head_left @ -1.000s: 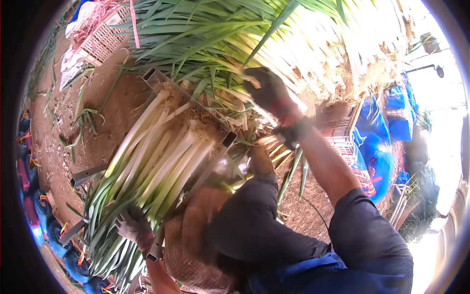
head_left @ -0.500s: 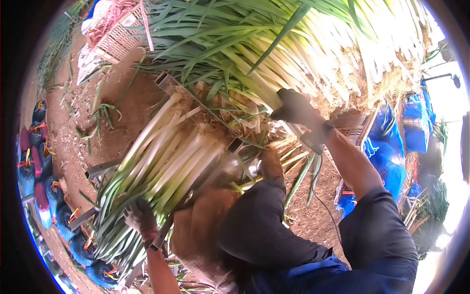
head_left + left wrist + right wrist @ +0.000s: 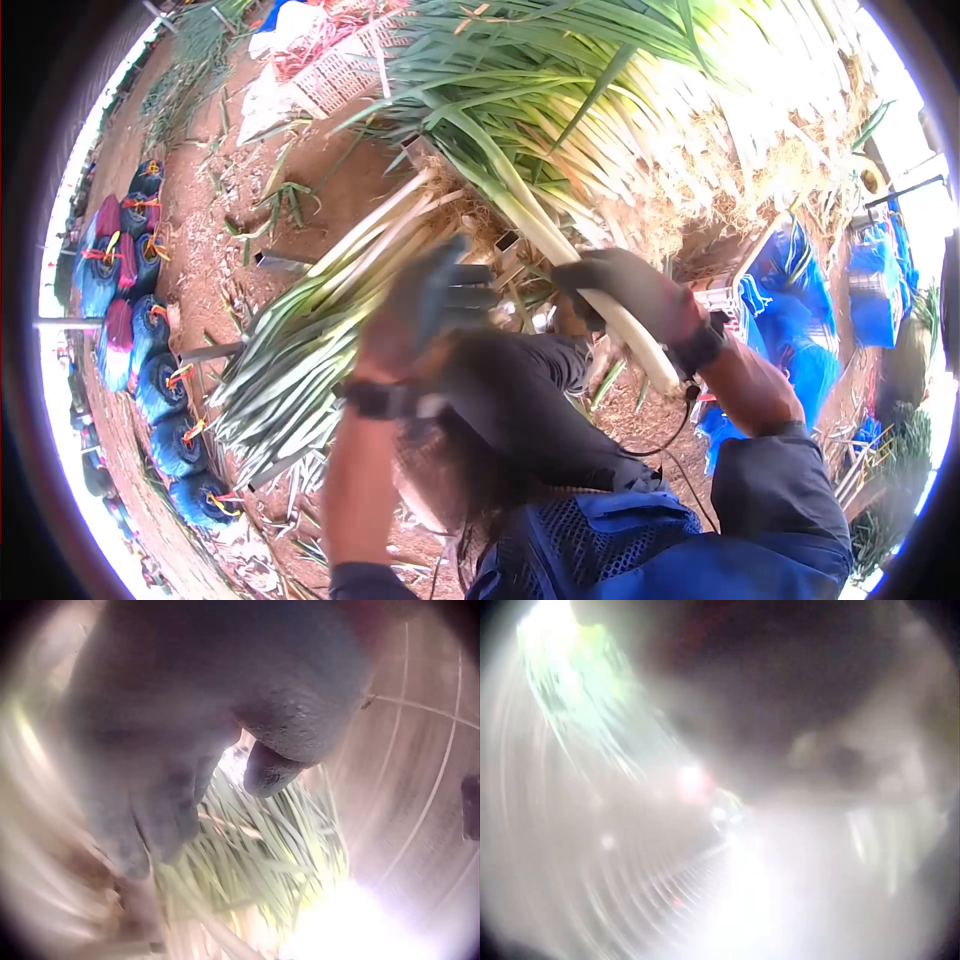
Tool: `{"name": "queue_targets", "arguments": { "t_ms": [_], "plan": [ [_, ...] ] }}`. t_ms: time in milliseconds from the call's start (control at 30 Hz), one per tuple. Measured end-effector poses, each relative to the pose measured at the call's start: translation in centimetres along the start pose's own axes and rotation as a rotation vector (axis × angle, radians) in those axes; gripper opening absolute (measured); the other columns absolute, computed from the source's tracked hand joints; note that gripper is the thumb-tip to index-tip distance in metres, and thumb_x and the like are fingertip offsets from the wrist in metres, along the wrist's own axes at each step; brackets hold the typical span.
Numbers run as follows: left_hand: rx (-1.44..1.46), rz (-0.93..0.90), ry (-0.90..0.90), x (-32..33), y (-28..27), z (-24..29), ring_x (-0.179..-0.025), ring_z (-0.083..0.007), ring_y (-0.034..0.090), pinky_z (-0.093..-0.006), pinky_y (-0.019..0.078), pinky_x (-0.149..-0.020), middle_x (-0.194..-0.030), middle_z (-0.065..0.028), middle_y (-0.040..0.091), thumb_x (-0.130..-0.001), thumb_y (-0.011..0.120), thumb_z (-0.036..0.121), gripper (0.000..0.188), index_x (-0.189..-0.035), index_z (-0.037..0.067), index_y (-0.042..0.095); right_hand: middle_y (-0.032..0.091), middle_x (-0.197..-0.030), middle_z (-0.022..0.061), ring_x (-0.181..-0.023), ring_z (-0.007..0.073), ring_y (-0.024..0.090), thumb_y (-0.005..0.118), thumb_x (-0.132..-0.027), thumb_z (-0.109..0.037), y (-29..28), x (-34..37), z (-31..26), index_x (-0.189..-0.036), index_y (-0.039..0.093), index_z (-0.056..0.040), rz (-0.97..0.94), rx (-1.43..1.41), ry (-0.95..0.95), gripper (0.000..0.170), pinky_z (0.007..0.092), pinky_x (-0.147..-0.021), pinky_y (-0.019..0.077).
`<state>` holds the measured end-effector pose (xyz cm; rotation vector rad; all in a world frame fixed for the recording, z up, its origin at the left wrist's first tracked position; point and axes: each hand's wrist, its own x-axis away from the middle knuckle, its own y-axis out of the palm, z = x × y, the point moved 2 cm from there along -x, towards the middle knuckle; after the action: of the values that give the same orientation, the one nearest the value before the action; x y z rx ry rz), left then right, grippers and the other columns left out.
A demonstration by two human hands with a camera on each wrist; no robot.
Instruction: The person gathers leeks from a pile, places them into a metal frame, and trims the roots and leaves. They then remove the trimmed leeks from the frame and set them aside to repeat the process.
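Note:
My gloved right hand (image 3: 635,290) grips a thick leek (image 3: 640,345) near its white lower end. The leek's green leaves stretch up and left over the big leek pile (image 3: 600,140). The gloved left hand (image 3: 415,300), blurred in the head view, is raised over the right side of a leek bundle (image 3: 300,330) on a metal rack (image 3: 210,352). In the left wrist view its fingers (image 3: 165,817) are extended, the thumb stands apart, and leek leaves (image 3: 262,832) show beyond. The right wrist view is too blurred to show the grip.
A pink crate (image 3: 350,70) with pink strings stands at the upper left. Rolled blue nets (image 3: 165,390) line the left side. Blue net sacks (image 3: 790,330) stand to the right beside a crate. Leaf scraps (image 3: 285,205) litter the dirt floor.
My right hand has drawn one leek out from the pile, down and to the right. The left hand has left the bundle's leaves and moved up and right. The view has shifted.

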<state>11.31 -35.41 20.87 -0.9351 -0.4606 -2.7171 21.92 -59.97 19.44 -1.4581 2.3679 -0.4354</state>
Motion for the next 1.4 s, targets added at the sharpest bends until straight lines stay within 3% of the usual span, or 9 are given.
{"name": "queue_targets", "arguments": {
  "t_ms": [200, 267, 533, 633, 700, 800, 1000, 1133, 1400],
  "plan": [
    [0.797, -0.094, -0.018, -7.8, 8.8, -8.4, -0.091, -0.0307, 0.068, -0.0446, 0.0592, -0.086, -0.105, -0.017, 0.066, -0.102, 0.056, 0.028, 0.034, -0.12, 0.0, 0.054, 0.065, -0.079, 0.0074, -0.068, 0.0166, 0.064, 0.075, -0.086, -0.036, 3.9, 6.0, -6.2, -0.111, 0.066, 0.003, 0.012, -0.25, 0.773, 0.047, 0.0336, -0.059, 0.0497],
    [0.8, -0.033, -0.051, -9.2, 9.1, -9.8, -0.096, -0.0323, 0.068, -0.0464, 0.0585, -0.091, -0.11, -0.0187, 0.065, -0.101, 0.055, 0.019, 0.028, -0.12, -0.002, 0.054, 0.062, -0.068, 0.0066, -0.065, 0.013, 0.06, 0.077, -0.084, -0.046, 4.6, 9.4, -7.0, -0.091, 0.063, 0.0053, 0.031, -0.124, 0.839, 0.054, 0.0336, -0.057, 0.0474],
    [0.924, -0.18, 0.142, -6.6, 12.0, -10.1, -0.085, -0.0248, 0.07, -0.0325, 0.0597, -0.079, -0.1, -0.0176, 0.071, -0.094, 0.067, 0.016, 0.032, -0.115, -0.008, 0.061, 0.065, -0.077, 0.011, -0.067, 0.0186, 0.064, 0.078, -0.08, -0.025, 4.0, 13.7, -13.5, -0.113, 0.058, 0.0024, 0.072, 0.017, 1.004, 0.047, 0.037, -0.061, 0.0505],
    [0.691, -0.182, 0.66, -9.2, 10.1, -9.4, -0.091, -0.0266, 0.068, -0.0409, 0.058, -0.087, -0.099, -0.0148, 0.069, -0.095, 0.067, 0.023, 0.03, -0.115, 0.001, 0.062, 0.064, -0.08, 0.0144, -0.07, 0.0225, 0.066, 0.08, -0.076, -0.021, 3.5, 15.5, -16.5, -0.118, 0.057, 0.0035, 0.07, 0.162, 0.895, 0.054, 0.0391, -0.063, 0.0518],
    [1.198, -0.375, 0.371, -6.0, 8.9, -5.3, -0.096, -0.03, 0.067, -0.0473, 0.0562, -0.091, -0.103, -0.0155, 0.069, -0.094, 0.068, 0.032, 0.035, -0.118, 0.007, 0.062, 0.064, -0.081, 0.0153, -0.07, 0.024, 0.066, 0.081, -0.073, -0.02, 3.4, 16.0, -18.1, -0.121, 0.056, 0.0042, 0.014, 0.222, 0.819, 0.06, 0.0405, -0.063, 0.052],
    [1.104, -0.45, 0.533, -3.7, 4.2, -2.1, -0.098, -0.0331, 0.067, -0.0498, 0.0545, -0.093, -0.11, -0.0152, 0.068, -0.092, 0.068, 0.042, 0.046, -0.121, 0.007, 0.061, 0.065, -0.087, 0.0187, -0.072, 0.0337, 0.067, 0.081, -0.071, -0.017, 3.2, 17.4, -17.0, -0.129, 0.052, 0.0042, 0.018, 0.487, 0.457, 0.068, 0.0441, -0.065, 0.0534],
    [0.872, 0.205, 0.994, 7.5, -7.9, 1.5, -0.115, -0.032, 0.061, -0.0554, 0.0476, -0.102, -0.126, -0.0144, 0.064, -0.087, 0.069, 0.049, 0.062, -0.133, 0.009, 0.057, 0.065, -0.108, 0.026, -0.093, 0.0433, 0.066, 0.073, -0.078, -0.009, 1.8, 6.3, -12.5, -0.137, 0.049, 0.002, 0.031, 0.841, 0.114, 0.065, 0.0479, -0.079, 0.0544],
    [0.744, 0.282, 1.265, 14.4, -17.7, 1.3, -0.132, -0.0331, 0.051, -0.0599, 0.0409, -0.11, -0.143, -0.0163, 0.054, -0.085, 0.072, 0.052, 0.073, -0.14, 0.008, 0.053, 0.064, -0.119, 0.0186, -0.105, 0.0401, 0.063, 0.071, -0.08, -0.018, 3.4, -6.0, -9.0, -0.135, 0.053, -0.0037, -0.066, 0.742, -0.035, 0.059, 0.048, -0.09, 0.0512],
    [0.57, 0.483, 0.722, 10.8, -29.0, -17.8, -0.123, -0.0335, 0.054, -0.0497, 0.0431, -0.102, -0.137, -0.0166, 0.055, -0.087, 0.072, 0.05, 0.073, -0.14, 0.005, 0.05, 0.064, -0.121, 0.0149, -0.114, 0.0352, 0.061, 0.07, -0.079, -0.014, 12.2, -18.0, 5.8, -0.127, 0.064, -0.0125, -0.334, 0.785, -0.09, 0.048, 0.0479, -0.1, 0.0469]
  ]
}}
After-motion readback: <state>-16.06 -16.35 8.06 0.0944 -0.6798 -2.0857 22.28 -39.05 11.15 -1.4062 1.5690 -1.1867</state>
